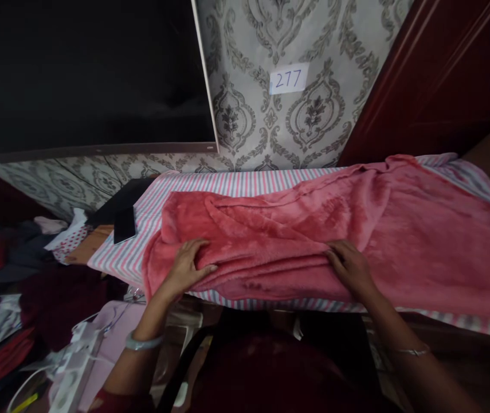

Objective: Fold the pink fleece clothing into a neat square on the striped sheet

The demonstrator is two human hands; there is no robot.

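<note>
Currently 1 pink fleece blanket (313,241) lies rumpled across the desk (236,182), spread from the left end out past the right edge of view, its near hem bunched in long folds. Both hands sit on that near hem, apparently to pin and gather the folds.

Left hand (187,267): palm down, fingers curled into the plush, thumb pressed against a ridge of fabric; grip part-closed on the blanket. Right hand (350,265): fingers bent over the hem, pinching a fold; grip likewise part-closed on the blanket. 1 bangle on each wrist.

Under the blanket: 1 striped cloth (210,186) covering the desk, likely as padding. 1 dark phone (124,223) lies on its left corner, clear of the fleece. Wall behind carries 1 paper label (288,78) reading 277. Left of the desk: a heap of mixed clothes (8,298), count not readable.
</note>
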